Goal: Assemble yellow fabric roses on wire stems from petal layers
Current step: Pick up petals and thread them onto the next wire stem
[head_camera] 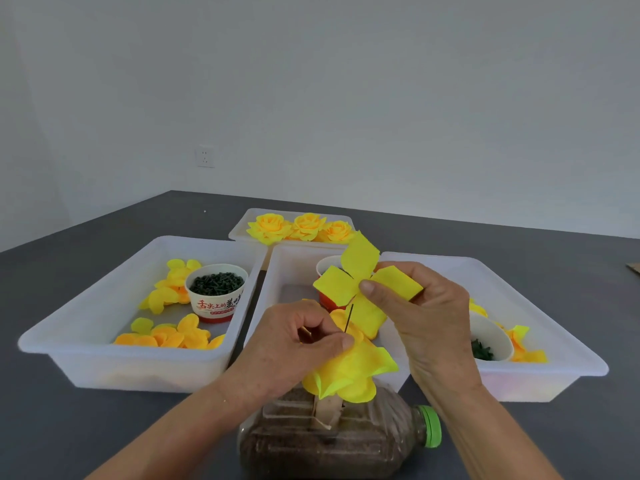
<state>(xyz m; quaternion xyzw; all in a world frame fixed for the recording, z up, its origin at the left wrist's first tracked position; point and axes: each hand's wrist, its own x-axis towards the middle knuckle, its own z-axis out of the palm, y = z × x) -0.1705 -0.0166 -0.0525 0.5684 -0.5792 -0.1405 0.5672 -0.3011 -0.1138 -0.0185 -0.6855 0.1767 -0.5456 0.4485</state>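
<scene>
My right hand [422,313] pinches a flat yellow four-lobed petal layer [360,271] at its centre, holding it above the thin dark wire stem [348,318]. My left hand [298,344] grips a partly built yellow rose [353,372] around the base of that wire, fingers curled. The wire tip points up toward the petal layer's centre. The rose sits over a cardboard tube stuck in a plastic bottle [332,441] filled with brown material, lying on its side with a green cap.
A left tray [86,323] holds loose yellow and orange petals and a paper cup of dark green pieces [216,289]. Other trays are a middle tray [277,271], a right tray [540,341] with another cup [488,341], and a far tray with three finished roses [304,226].
</scene>
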